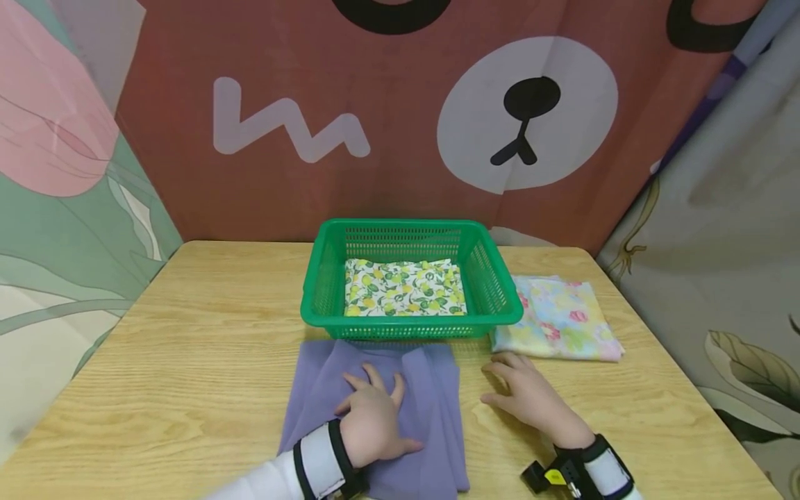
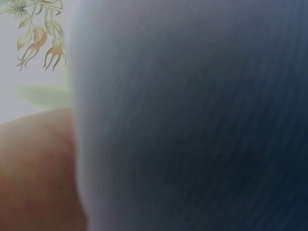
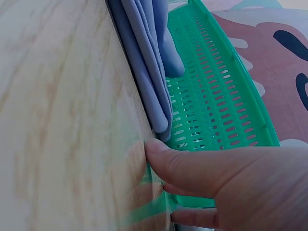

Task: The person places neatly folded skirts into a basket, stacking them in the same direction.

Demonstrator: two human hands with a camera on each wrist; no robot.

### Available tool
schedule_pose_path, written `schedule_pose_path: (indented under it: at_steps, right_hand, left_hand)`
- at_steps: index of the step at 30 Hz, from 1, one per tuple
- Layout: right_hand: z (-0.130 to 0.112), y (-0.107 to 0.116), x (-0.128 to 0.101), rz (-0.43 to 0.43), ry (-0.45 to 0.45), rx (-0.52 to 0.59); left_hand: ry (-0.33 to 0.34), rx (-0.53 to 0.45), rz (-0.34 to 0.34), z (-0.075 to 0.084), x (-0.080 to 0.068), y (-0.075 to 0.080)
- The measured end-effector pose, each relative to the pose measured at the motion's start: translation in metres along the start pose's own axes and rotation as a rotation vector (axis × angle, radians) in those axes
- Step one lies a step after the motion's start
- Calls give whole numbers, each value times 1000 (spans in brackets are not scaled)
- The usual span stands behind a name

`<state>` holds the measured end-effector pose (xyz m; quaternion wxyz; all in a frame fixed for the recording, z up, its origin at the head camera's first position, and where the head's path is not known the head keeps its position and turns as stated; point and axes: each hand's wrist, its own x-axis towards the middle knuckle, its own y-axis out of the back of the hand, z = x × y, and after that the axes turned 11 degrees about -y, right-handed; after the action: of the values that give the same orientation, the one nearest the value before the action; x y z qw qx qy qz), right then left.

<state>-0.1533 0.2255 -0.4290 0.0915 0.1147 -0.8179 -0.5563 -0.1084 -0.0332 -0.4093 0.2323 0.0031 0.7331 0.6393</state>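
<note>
A folded purple cloth point(image 1: 431, 417) lies on the wooden table in front of a green basket point(image 1: 406, 326). My left hand point(image 1: 375, 420) rests on this cloth with its fingers spread. To the right of the cloth, my right hand point(image 1: 528, 392) touches the tabletop with its fingertips and holds nothing. In the right wrist view, the thumb point(image 3: 187, 166) is close to the layered edge of the purple cloth point(image 3: 149, 72). Blurred fabric point(image 2: 192, 115) covers most of the left wrist view, so the left fingers are hidden there.
Inside the basket lies a folded lemon-print cloth point(image 1: 403, 288). A folded pastel floral cloth point(image 1: 569, 323) is to the right of the basket, partly behind its rim. Printed curtains point(image 1: 300, 187) hang behind and beside the wooden table point(image 1: 187, 347).
</note>
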Motion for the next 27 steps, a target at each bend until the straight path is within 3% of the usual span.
schedule_pose_path:
  at_steps: [21,27]
  right_hand:
    - [0,2,0,23,9,-6]
    - [-1,0,0,30,18,-2]
  left_hand:
    - [66,-64,-89,36,25,15]
    - [71,-79,-59,35,22,15]
